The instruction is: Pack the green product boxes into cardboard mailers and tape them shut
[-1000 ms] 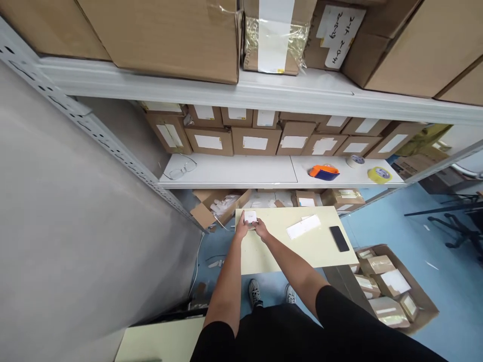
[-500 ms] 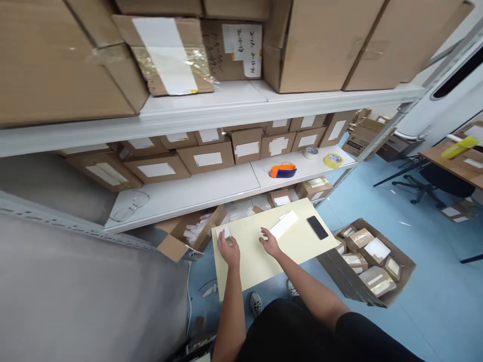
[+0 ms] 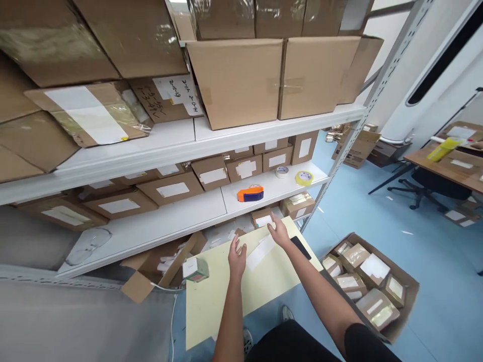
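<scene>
The step in hand appears to be reaching for the white paper strip, flat on the bench between the left hand and right hand. Both hands have fingers apart, gripping nothing; contact with the paper is unclear. Lifting it would call for pinching an edge. The small white-and-green box stands at the bench's left edge.

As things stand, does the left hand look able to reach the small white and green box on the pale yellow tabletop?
Probably yes. The left hand is open, and only pale yellow tabletop shows between it and the small white and green box.
</scene>
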`<state>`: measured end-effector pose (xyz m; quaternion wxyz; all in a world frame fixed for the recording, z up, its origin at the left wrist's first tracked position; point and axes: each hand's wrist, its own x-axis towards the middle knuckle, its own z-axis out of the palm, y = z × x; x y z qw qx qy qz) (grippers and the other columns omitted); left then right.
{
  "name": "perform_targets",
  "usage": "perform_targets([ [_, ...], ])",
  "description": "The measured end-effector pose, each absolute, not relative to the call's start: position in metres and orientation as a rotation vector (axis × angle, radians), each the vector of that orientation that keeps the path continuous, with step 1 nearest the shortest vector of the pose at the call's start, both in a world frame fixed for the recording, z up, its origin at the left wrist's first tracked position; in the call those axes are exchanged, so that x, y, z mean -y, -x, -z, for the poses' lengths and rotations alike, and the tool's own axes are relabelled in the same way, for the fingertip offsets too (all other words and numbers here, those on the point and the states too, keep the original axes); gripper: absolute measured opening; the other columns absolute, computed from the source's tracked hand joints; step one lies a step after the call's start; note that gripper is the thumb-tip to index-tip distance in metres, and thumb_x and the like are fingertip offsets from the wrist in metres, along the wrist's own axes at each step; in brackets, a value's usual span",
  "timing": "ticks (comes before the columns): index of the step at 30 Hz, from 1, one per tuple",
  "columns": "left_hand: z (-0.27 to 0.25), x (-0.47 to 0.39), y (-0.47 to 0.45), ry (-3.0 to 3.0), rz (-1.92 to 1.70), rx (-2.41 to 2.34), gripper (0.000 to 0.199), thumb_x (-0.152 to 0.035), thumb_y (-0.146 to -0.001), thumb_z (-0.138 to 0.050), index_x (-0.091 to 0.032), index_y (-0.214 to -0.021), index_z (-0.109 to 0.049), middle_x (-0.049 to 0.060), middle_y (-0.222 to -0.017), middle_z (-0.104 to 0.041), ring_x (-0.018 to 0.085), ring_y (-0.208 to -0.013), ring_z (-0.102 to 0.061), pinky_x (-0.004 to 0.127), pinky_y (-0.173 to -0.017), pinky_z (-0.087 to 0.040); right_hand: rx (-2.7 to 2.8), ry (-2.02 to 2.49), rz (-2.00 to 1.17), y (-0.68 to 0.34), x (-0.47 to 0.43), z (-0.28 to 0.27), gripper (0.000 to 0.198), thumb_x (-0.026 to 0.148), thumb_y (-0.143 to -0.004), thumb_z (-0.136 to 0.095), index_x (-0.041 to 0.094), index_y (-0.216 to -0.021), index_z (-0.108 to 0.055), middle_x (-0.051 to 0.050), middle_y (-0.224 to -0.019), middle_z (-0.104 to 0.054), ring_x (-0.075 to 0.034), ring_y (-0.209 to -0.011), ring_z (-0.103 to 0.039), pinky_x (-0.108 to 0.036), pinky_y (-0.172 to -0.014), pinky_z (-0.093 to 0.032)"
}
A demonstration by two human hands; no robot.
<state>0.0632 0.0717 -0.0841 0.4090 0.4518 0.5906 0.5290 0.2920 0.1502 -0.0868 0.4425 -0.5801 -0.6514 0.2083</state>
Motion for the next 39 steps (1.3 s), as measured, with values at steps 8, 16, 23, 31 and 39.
perform_targets([
  [8,0.082,-0.023,-0.061,-1.074,-1.351,-1.646,0.063,-0.051,-0.084,-0.072,-0.024,-0.14,-0.061,0.017,-0.143,-0.064,0.03,-0.13,-0.064,0.043,-0.102,-0.056,2.229,1.321,-0.272,-0.274,-0.285,0.012,0.069,0.024,-0.093,-0.055,0.008,-0.158,-0.04,-0.021,-0.151,-0.054,-0.034,-0.143,-0.045,-0.052,-0.123,-0.033],
  [16,0.082,0.029,-0.039,-0.939,-1.419,-1.822,0.064,-0.056,-0.079,-0.074,-0.021,-0.132,-0.067,0.019,-0.13,-0.072,0.029,-0.113,-0.073,0.041,-0.093,-0.059,2.415,1.485,-0.222,-0.253,-0.291,-0.005,0.04,0.016,-0.094,-0.057,0.006,-0.132,-0.063,-0.023,-0.118,-0.071,-0.034,-0.114,-0.06,-0.048,-0.106,-0.04],
  [23,0.071,0.027,-0.033,-0.929,-1.528,-1.798,0.056,-0.053,-0.08,-0.073,-0.02,-0.126,-0.069,0.017,-0.126,-0.073,0.027,-0.106,-0.075,0.04,-0.093,-0.059,2.414,1.077,-0.084,-0.251,-0.211,0.012,0.028,0.021,-0.1,-0.054,0.013,-0.124,-0.064,-0.017,-0.122,-0.068,-0.031,-0.115,-0.056,-0.041,-0.094,-0.041],
  [31,0.069,0.002,-0.016,-0.954,-1.523,-1.768,0.046,-0.042,-0.085,-0.067,-0.017,-0.124,-0.068,0.016,-0.122,-0.073,0.022,-0.101,-0.074,0.039,-0.096,-0.057,2.444,1.311,-0.359,-0.298,-0.076,0.114,0.019,0.015,-0.098,-0.053,0.019,-0.108,-0.068,-0.014,-0.114,-0.068,-0.03,-0.111,-0.054,-0.038,-0.093,-0.038],
  [39,0.092,0.006,-0.021,-0.997,-1.31,-1.622,0.042,-0.041,-0.088,-0.065,-0.02,-0.125,-0.068,0.013,-0.121,-0.074,0.021,-0.101,-0.074,0.038,-0.093,-0.058,2.213,1.978,-0.743,-0.326,0.008,0.22,0.019,0.012,-0.083,-0.062,0.02,-0.095,-0.074,-0.012,-0.108,-0.072,-0.03,-0.112,-0.063,-0.037,-0.089,-0.046],
])
